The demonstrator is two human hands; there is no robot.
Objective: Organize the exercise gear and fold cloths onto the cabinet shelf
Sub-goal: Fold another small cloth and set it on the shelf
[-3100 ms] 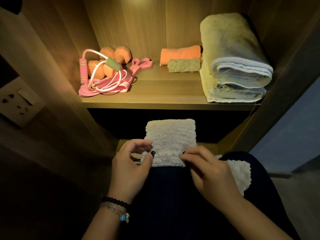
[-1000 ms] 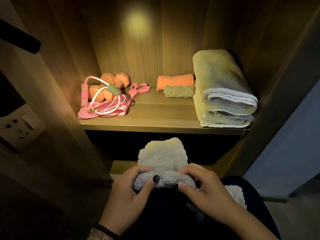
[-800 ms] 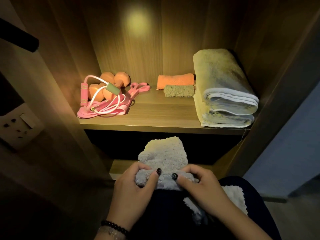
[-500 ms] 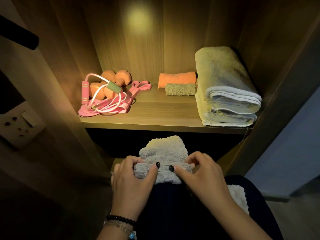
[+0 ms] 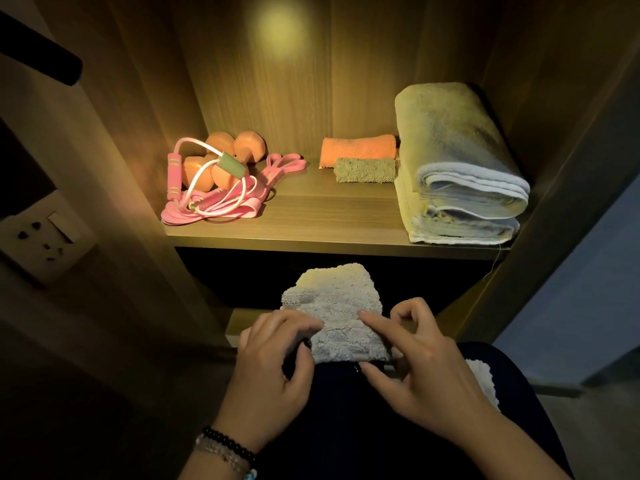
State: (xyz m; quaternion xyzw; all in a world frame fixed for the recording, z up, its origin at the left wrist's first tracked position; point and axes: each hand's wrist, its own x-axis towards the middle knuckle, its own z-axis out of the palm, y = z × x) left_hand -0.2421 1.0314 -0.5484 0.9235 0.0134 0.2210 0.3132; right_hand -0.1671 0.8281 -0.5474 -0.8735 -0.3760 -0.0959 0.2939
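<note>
A fluffy grey cloth (image 5: pixel 334 313) lies folded on my dark lap in front of the cabinet. My left hand (image 5: pixel 277 358) grips its left edge with curled fingers and thumb. My right hand (image 5: pixel 415 355) holds the near right part, with the forefinger laid on top and the thumb at the near edge. On the lit shelf (image 5: pixel 322 233) sit orange dumbbells (image 5: pixel 225 161) tangled with a pink skipping rope and bands (image 5: pixel 214 202). A folded orange cloth (image 5: pixel 358 148) and an olive cloth (image 5: pixel 365 169) lie at the back of that shelf.
Large folded towels (image 5: pixel 457 168) are stacked on the shelf's right side. A white fluffy cloth (image 5: pixel 481 379) shows beside my right wrist on my lap. A wall socket (image 5: pixel 48 237) is on the left. A lower shelf edge (image 5: pixel 242 323) lies behind my hands.
The cloth's near part has been turned over onto itself and now lies flatter. Both hands have shifted from the near fold to the cloth's sides.
</note>
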